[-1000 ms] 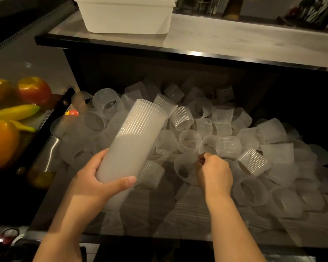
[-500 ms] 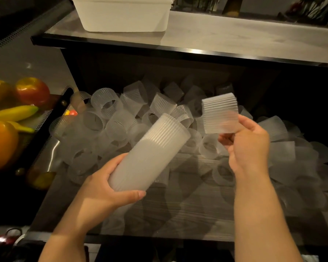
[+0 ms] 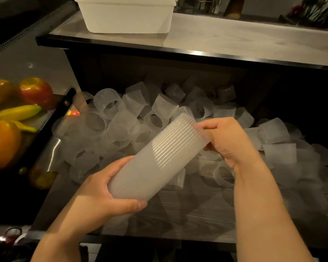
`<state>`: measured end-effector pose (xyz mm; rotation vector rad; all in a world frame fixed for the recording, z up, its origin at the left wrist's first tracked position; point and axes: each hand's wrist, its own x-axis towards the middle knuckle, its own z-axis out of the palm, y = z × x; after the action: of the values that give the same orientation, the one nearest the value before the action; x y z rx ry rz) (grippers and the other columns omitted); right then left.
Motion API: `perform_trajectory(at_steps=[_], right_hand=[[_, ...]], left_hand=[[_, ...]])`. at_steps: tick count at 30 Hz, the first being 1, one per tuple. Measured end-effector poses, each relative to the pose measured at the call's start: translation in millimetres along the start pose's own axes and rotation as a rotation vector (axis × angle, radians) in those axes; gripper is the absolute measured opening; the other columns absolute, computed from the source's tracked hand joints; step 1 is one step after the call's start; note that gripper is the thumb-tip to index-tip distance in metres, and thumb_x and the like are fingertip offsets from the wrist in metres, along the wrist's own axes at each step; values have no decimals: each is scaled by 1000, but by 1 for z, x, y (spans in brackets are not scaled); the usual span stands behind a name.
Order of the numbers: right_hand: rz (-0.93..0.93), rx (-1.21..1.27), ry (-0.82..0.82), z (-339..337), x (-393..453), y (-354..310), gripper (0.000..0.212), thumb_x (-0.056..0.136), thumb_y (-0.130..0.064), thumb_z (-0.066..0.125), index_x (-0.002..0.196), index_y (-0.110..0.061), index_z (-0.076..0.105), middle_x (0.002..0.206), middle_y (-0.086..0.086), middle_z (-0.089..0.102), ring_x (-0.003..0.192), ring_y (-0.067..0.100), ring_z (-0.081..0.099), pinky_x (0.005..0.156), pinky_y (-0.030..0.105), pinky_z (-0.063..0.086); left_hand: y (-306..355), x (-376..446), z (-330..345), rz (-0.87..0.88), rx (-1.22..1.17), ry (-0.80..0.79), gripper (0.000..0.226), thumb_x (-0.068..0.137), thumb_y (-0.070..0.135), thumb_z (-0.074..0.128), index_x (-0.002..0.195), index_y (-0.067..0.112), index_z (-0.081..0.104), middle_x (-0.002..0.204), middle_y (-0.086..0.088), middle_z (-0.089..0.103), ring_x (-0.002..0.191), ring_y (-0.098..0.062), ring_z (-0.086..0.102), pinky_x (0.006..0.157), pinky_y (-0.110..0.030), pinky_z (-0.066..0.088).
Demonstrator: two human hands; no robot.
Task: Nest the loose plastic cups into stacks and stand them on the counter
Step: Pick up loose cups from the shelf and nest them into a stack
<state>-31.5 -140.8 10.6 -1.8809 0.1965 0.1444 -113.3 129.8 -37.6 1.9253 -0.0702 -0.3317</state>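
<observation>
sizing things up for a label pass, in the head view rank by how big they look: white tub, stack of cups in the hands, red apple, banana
1. white tub, though its top is cut off by the frame
2. stack of cups, which lies nearest the camera, so it may look bigger than it is
3. red apple and banana: too alike to rank

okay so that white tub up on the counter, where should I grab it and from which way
Take the white tub by its two short ends, just under the rim, reaching in from the front with both hands. It is wide and boxy with smooth walls, too broad for one hand. The rim's lip gives the fingers a ledge. Both hands are busy with the cup stack first.
</observation>
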Motion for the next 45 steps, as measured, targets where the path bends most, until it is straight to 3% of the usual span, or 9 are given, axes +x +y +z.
perform_trajectory(at_steps=[8,13,17,20,23,26,30,34,45], right_hand=[[101,79,-71,29,3,24,27,102,-35,45,113,-28,68,99,1,68,76,15,62,68,31,50],[300,-645,-183,45,3,77,44,84,-51,66,121,-28,60,116,-4,64,109,21,60,91,32,48],[391,-843,-234,43,5,94,39,85,-63,57,98,-26,66,105,1,67,97,24,63,90,38,53],[371,-757,-130,31,9,89,41,85,-67,55,83,-26,60,91,2,66,85,21,61,82,37,51],[37,-490,253,5,-1,66,50,89,-65,49,70,-20,53,72,1,56,66,17,52,66,37,46],[-214,-114,413,-14,-17,27,41,95,-59,46,75,-24,56,89,-3,60,79,13,60,69,31,49],[-293,420,192,-16,-31,-3,25,92,-39,56,94,-17,67,100,3,73,101,20,70,84,34,58],[-284,303,80,-11,-33,-3,25,86,-40,66,85,-15,69,90,6,68,86,30,63,79,55,51],[-353,255,93,8,-29,-1,41,86,-45,58,124,-32,65,122,-16,66,119,9,59,102,51,48]], left_hand=[[-4,1,-6,-10,-4,79,84,34,63,84,109,77,49,112,36,60,99,9,61,75,-24,52],[-4,2,-11,-25,30,106,79,34,68,81,103,81,44,107,43,53,98,13,57,69,-21,52],[-4,0,-8,-28,43,100,82,33,69,80,108,75,47,108,41,55,98,8,58,68,-20,52],[-1,-3,-7,-18,29,96,81,33,65,81,104,81,46,110,41,56,96,14,58,69,-19,51],[0,-6,-8,-34,24,75,83,32,64,82,106,79,47,109,41,56,96,13,58,68,-18,50],[-1,-7,-9,-38,29,45,87,33,65,83,112,75,48,110,38,58,98,11,59,68,-18,50],[1,-8,-8,-29,48,4,92,33,65,84,117,74,47,111,35,59,102,7,60,71,-20,51],[4,-9,-4,0,34,-23,92,33,63,86,116,74,48,114,32,61,104,3,61,75,-23,52],[2,-6,-1,-1,21,-32,92,35,63,87,119,70,50,118,28,62,104,0,62,82,-28,53]])
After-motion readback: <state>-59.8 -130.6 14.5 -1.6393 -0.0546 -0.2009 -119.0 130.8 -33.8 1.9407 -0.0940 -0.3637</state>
